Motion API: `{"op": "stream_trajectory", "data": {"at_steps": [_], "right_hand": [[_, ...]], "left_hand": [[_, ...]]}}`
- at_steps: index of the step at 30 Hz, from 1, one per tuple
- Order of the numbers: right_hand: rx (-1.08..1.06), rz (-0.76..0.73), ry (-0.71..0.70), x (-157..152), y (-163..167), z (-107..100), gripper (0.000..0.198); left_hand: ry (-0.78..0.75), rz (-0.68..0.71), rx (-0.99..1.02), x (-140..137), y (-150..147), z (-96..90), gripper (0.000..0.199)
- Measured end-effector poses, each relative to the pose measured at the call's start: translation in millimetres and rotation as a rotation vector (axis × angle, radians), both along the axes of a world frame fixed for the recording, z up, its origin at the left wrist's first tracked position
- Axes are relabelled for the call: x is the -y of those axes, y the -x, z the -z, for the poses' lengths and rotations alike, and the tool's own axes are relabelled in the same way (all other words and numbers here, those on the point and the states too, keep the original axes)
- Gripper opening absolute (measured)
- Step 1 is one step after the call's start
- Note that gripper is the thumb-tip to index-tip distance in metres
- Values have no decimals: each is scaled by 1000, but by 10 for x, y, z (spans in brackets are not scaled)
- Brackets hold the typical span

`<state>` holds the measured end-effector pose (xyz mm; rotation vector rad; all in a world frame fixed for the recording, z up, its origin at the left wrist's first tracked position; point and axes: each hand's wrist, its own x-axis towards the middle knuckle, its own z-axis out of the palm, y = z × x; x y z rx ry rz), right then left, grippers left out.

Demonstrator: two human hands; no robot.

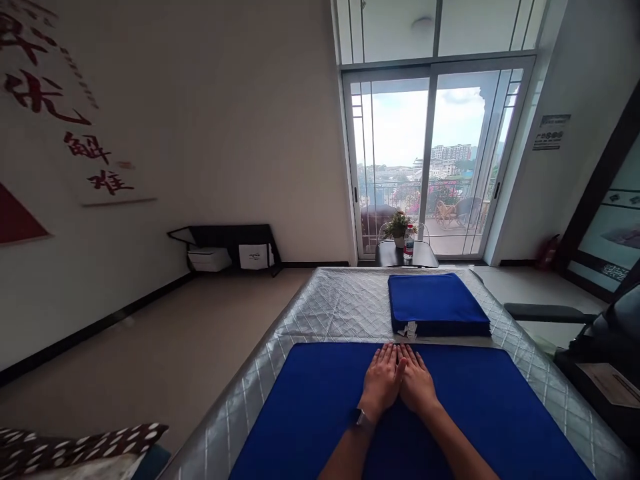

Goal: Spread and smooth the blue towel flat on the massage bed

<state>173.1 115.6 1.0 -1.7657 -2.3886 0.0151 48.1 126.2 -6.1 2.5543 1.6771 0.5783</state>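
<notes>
A blue cloth sheet (315,400) lies flat on the quilted silver mattress (330,303) in front of me. Both palms press down on it side by side near the middle of its far edge. My left hand (383,380), with a dark watch (360,418) on the wrist, lies flat with fingers pointing away from me. Touching it on the right, my right hand (417,381) is also flat with fingers stretched out. Just beyond the fingertips sits a neat stack of folded blue cloths (435,300), with white tags (410,329) sticking out at its near corner.
Past the mattress stands a small dark table (425,255) with a potted plant (399,230) and a bottle (409,243), before sliding glass doors. A black armrest (547,312) is at the right. A polka-dot cushion (75,450) shows at lower left, and a black rack (230,240) by the wall.
</notes>
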Motion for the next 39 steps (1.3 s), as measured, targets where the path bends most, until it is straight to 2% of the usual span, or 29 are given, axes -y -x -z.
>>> {"op": "stream_trajectory", "data": {"at_steps": [5, 9, 12, 16, 18, 22, 27, 32, 36, 39], "right_hand": [[-54, 74, 14, 26, -126, -69, 61], [-116, 188, 19, 46, -488, -59, 66], [-101, 273, -9, 47, -934, 10, 67], [-41, 386, -41, 5, -1662, 137, 67], [-18, 393, -49, -28, -1996, 200, 66], [-40, 475, -104, -70, -2425, 317, 67], [-12, 449, -113, -97, -2621, 503, 71], [21, 445, -126, -145, -2751, 693, 68], [39, 381, -149, -133, -2751, 680, 65], [35, 412, -142, -123, -2696, 603, 70]], "left_hand": [[-12, -8, -53, 60, 11, -34, 61], [-4, 13, -88, 56, 194, -47, 61], [70, -66, -146, 35, 570, -115, 66], [136, -213, -201, 78, 1320, -254, 67], [147, -270, -207, 120, 1686, -309, 67], [165, -356, -217, 159, 2178, -345, 64], [145, -438, -220, 94, 2350, -252, 60], [129, -440, -206, -5, 2404, -108, 60], [134, -418, -191, -51, 2464, -30, 65], [155, -420, -197, -59, 2477, -17, 67]]}}
